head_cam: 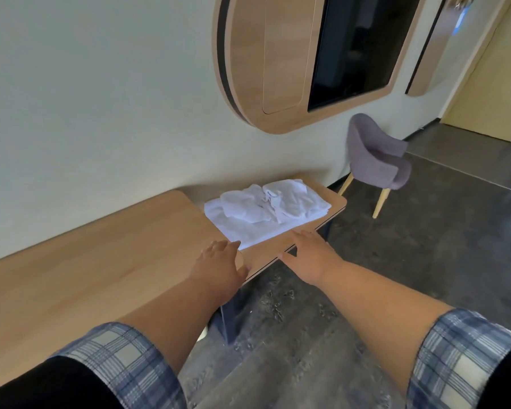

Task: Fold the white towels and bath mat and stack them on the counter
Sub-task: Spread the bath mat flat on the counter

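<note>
My plaid sleeves sit closest, the left sleeve (115, 358) low at the left and the right sleeve (455, 349) low at the right, both pushed up so my forearms are bare. My left hand (219, 264) reaches out palm down over the wooden counter (86, 261), fingers straight and loose and holding nothing; its fingertips are right at the near corner of the white towels (266, 208), though I cannot tell whether they touch. The towels lie at the counter's right end near the wall, with a flat layer underneath and crumpled pieces heaped on top. My right hand (310, 255) is spread over the counter's front edge, thumb out, fingertips just short of the towels' front edge. Beyond the counter's end stands a grey chair (375, 160) on the dark floor (425, 261).
</note>
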